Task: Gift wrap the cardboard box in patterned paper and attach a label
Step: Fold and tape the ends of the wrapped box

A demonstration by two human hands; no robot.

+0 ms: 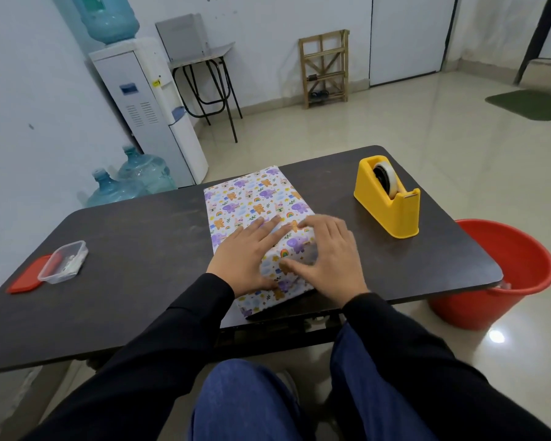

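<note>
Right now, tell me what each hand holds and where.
Nothing is gripped. The left hand and right hand press down on the near end of the wrapped box.

Wrapped box [252, 202] on table [134, 237], left hand [244, 254] flat on top, right hand [326, 254] on near end

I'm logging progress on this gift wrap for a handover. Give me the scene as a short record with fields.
box: rectangular box covered in white animal-print paper, lying on the dark table
left hand: left hand flat on the box's top
right hand: right hand spread over the near right corner, pressing the paper
tape: yellow tape dispenser right of the box, untouched
left side: clear plastic tub next to a flat red lid
label: none visible on the box
floor: red bucket by the table's right end
</note>
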